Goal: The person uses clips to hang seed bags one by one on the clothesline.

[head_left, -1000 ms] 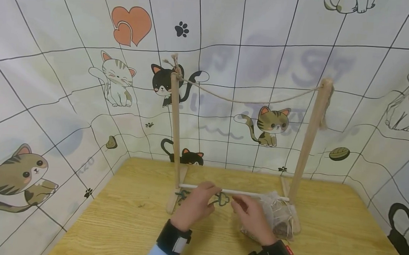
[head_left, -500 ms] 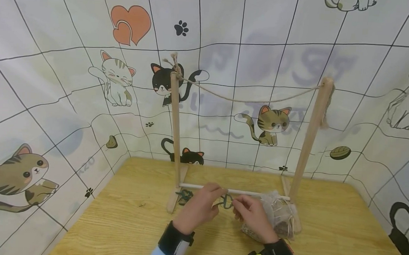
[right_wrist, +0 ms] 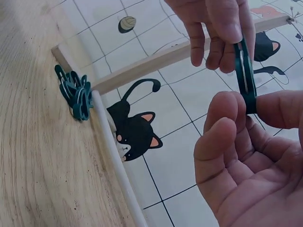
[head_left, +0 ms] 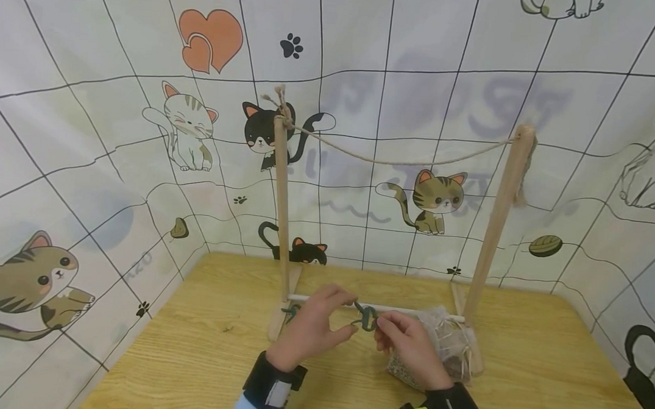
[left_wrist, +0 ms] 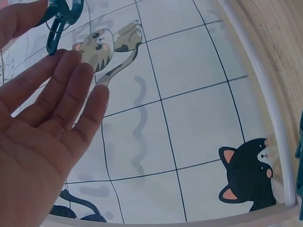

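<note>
A dark green clothespin (head_left: 368, 317) is held between both hands above the table. My right hand (head_left: 409, 347) pinches one end between thumb and forefinger; the right wrist view shows the clothespin (right_wrist: 245, 80) edge on there. My left hand (head_left: 310, 329) has its thumb and forefinger spread, with their tips at the clothespin's two free arms. In the left wrist view the clothespin (left_wrist: 60, 26) reaches from thumb to fingertips, the other fingers nearly straight. More green clothespins (right_wrist: 75, 93) lie heaped at the left foot of the wooden frame, partly covered by my left hand in the head view.
Two wooden posts (head_left: 494, 224) carry a slack rope (head_left: 395, 163) across the top, with a white rod (head_left: 391, 308) low between them. A clear plastic bag (head_left: 450, 344) with small grainy contents lies at the right foot. Behind hangs a cat-print cloth (head_left: 356, 53).
My left thumb and forefinger have spread apart, and the clothespin has shifted slightly right and turned. My right fingertips have come in from beside it and now pinch its end.
</note>
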Available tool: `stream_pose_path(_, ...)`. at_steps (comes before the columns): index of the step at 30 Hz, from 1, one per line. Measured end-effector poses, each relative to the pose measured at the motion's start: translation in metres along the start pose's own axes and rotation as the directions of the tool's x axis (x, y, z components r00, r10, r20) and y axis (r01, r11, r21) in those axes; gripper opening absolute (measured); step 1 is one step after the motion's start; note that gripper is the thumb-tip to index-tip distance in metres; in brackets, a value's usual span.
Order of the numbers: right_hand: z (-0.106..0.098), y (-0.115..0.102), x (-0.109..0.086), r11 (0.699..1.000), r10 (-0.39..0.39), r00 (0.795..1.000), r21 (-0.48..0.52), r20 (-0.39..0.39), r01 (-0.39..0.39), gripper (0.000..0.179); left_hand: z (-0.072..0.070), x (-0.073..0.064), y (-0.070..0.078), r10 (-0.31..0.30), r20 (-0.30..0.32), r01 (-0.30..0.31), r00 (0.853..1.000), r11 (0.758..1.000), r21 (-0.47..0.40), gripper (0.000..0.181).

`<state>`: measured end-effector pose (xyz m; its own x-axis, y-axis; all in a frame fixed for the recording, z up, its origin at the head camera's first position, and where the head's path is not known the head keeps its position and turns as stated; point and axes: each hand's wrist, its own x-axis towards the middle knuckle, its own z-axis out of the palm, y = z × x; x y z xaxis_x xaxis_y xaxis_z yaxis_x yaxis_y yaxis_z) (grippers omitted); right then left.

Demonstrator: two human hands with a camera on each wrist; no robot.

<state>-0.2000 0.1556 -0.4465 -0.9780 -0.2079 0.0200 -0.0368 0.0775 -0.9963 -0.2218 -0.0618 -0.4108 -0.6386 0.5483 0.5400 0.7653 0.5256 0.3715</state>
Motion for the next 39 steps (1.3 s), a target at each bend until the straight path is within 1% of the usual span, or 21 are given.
stream_pose_path(3,0.001,-0.003,-0.001,1.0,0.008,1.0,0.005,0.022,-0.008,0.043,-0.002,0.001,0.001,0.021,-0.014,-0.022,1.0,0.997,-0.07,0.043)
stream_pose_path(7,0.001,-0.003,-0.002,1.0,0.004,0.998,-0.013,0.067,-0.003,0.04,-0.004,0.001,0.003,0.01,-0.011,-0.012,1.0,0.986,-0.166,0.041)
stream_pose_path(11,0.001,-0.003,-0.003,1.0,-0.001,0.994,-0.013,0.112,0.002,0.041,-0.003,0.001,0.004,0.014,-0.018,-0.018,1.0,0.97,-0.243,0.04)
stream_pose_path(14,0.002,-0.002,-0.003,1.0,-0.003,0.992,-0.002,0.128,0.003,0.041,-0.001,0.002,0.004,0.02,-0.04,-0.03,0.999,0.963,-0.268,0.038)
stream_pose_path(17,0.002,-0.003,-0.003,1.0,-0.005,0.991,-0.018,0.136,0.007,0.041,0.0,0.001,0.004,0.008,-0.061,-0.024,0.998,0.96,-0.281,0.036)
stream_pose_path(20,-0.002,-0.004,-0.004,0.992,-0.029,0.994,-0.122,0.104,0.041,0.04,0.0,0.001,0.002,-0.014,-0.078,-0.009,0.997,0.957,-0.289,0.034)
stream_pose_path(22,-0.009,-0.006,-0.005,0.971,-0.065,0.997,-0.226,0.041,0.073,0.037,-0.001,0.0,0.001,-0.023,-0.091,-0.005,0.996,0.956,-0.293,0.034)
stream_pose_path(24,-0.019,-0.007,-0.006,0.929,-0.128,0.991,-0.354,-0.045,0.104,0.032,-0.002,0.0,-0.001,-0.032,-0.103,0.0,0.994,0.954,-0.301,0.034)
stream_pose_path(25,-0.024,-0.007,-0.007,0.908,-0.156,0.984,-0.406,-0.087,0.108,0.03,-0.002,0.0,-0.002,-0.037,-0.108,0.002,0.993,0.952,-0.307,0.034)
stream_pose_path(27,-0.037,-0.007,-0.009,0.855,-0.215,0.963,-0.508,-0.161,0.106,0.026,-0.004,0.0,-0.003,-0.038,-0.123,-0.002,0.992,0.951,-0.31,0.031)
stream_pose_path(28,-0.043,-0.007,-0.01,0.83,-0.241,0.953,-0.548,-0.185,0.104,0.026,-0.004,0.0,-0.003,-0.044,-0.128,0.001,0.991,0.949,-0.315,0.03)
stream_pose_path(30,-0.054,-0.006,-0.011,0.797,-0.263,0.939,-0.598,-0.219,0.084,0.024,-0.006,0.0,-0.004,-0.047,-0.138,0.001,0.989,0.948,-0.319,0.026)
stream_pose_path(32,-0.064,-0.005,-0.012,0.764,-0.271,0.934,-0.642,-0.232,0.062,0.022,-0.008,0.0,-0.005,-0.057,-0.143,0.008,0.988,0.946,-0.323,0.021)
stream_pose_path(34,-0.072,-0.004,-0.012,0.742,-0.259,0.934,-0.669,-0.245,0.03,0.022,-0.009,0.0,-0.005,-0.075,-0.142,0.024,0.987,0.944,-0.329,0.019)
stream_pose_path(37,-0.08,-0.002,-0.014,0.72,-0.222,0.939,-0.694,-0.264,-0.025,0.022,-0.011,0.0,-0.004,-0.108,-0.142,0.053,0.984,0.939,-0.341,0.017)
stream_pose_path(39,-0.082,-0.001,-0.014,0.718,-0.191,0.941,-0.693,-0.279,-0.06,0.023,-0.012,-0.001,-0.004,-0.122,-0.149,0.063,0.981,0.934,-0.351,0.016)
